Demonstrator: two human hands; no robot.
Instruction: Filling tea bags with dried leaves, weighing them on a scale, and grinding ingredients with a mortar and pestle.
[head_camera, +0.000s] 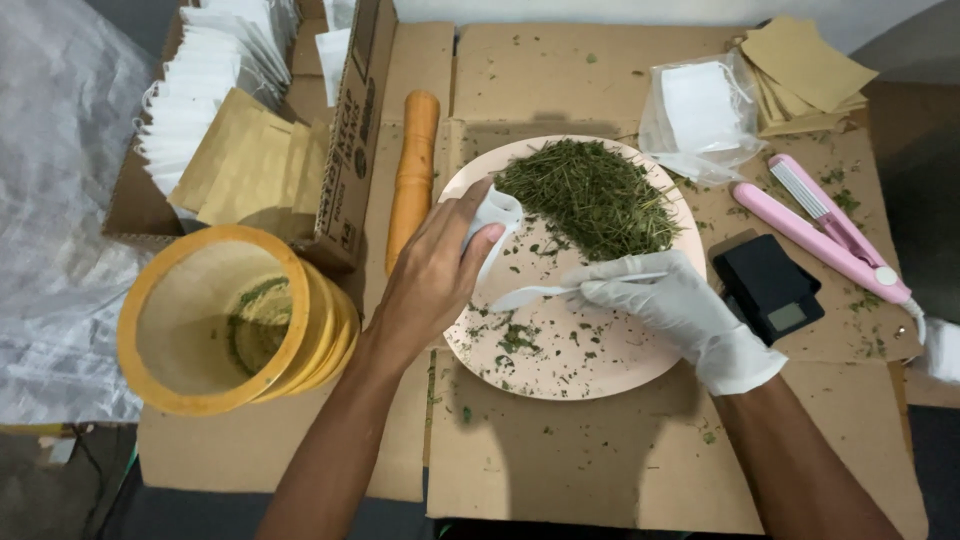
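- Left hand, bare, over the left rim of the plate; thumb and fingers pinch a small white bag by its top, bag hanging just above the plate.
- Right hand, white glove, fingers curled around a thin white spoon; spoon lies low across the plate middle, tip pointing left toward the bag.
- Plate pale pink, round, on flattened cardboard. Pile of dried green herb on its far half, loose bits scattered over the near half.
- Black pocket scale just right of the plate, near the gloved wrist.
- Pink sealer further right, lying diagonally.
- Clear pouch of white bags beyond the plate, right; stack of brown paper pouches behind it.
- Orange roller left of the plate, lengthwise.
- Yellow-rimmed sieves, stacked, far left, green dust inside.
- Cardboard box behind the sieves holds brown pouches and white bags.
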